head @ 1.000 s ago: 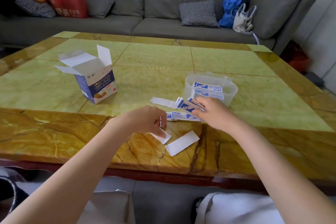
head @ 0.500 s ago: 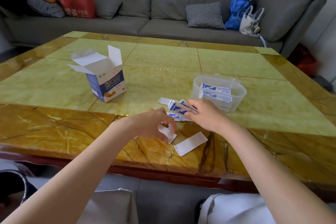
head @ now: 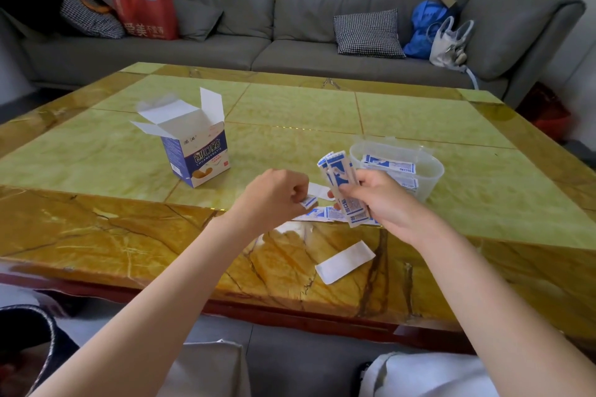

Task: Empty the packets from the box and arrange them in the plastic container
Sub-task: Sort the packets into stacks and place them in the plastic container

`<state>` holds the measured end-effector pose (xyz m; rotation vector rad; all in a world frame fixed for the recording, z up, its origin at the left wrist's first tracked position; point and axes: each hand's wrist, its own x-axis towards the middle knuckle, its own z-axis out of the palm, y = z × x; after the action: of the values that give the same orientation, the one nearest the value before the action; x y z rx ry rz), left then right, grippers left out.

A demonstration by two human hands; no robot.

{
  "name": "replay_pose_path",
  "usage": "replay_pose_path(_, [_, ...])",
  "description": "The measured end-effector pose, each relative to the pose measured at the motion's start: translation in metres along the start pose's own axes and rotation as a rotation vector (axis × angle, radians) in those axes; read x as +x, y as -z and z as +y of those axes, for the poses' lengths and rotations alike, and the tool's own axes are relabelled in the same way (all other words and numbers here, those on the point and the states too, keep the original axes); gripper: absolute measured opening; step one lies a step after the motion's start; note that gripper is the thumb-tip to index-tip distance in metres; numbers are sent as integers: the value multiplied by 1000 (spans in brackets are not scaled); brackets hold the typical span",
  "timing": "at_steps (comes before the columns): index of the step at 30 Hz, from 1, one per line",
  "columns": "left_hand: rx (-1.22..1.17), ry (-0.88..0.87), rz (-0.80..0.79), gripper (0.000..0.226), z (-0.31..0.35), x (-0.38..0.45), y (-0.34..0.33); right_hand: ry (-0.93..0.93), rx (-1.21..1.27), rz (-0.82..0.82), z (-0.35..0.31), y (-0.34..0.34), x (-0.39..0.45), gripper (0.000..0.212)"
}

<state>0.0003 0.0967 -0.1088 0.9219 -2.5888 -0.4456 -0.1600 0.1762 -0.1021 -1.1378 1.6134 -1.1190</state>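
The stone table (head: 96,229) is carrying an open box (head: 196,155), a plastic container (head: 430,176), loose packets (head: 325,213) and a white strip (head: 345,262).

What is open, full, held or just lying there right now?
box: upright, flaps open
plastic container: no lid on, some packets inside
left hand: pinches one packet
right hand: holds a bunch of packets upright
white packet: lying flat on table
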Motion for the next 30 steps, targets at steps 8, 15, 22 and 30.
replay_pose_path(8, [-803,245,16,14,9,4,9,-36,301,4,-2,9,-6,18])
replay_pose_path(15, [-1253,495,252,21,36,12,-4,-20,460,-175,-5,-12,-9,19])
replay_pose_path(22, [-1408,529,275,14,46,18,-3,58,491,29,-8,-15,-5,17])
replay_pose_path(30, [-1124,454,-1,7,36,10,4,87,503,99,-13,-1,-7,16])
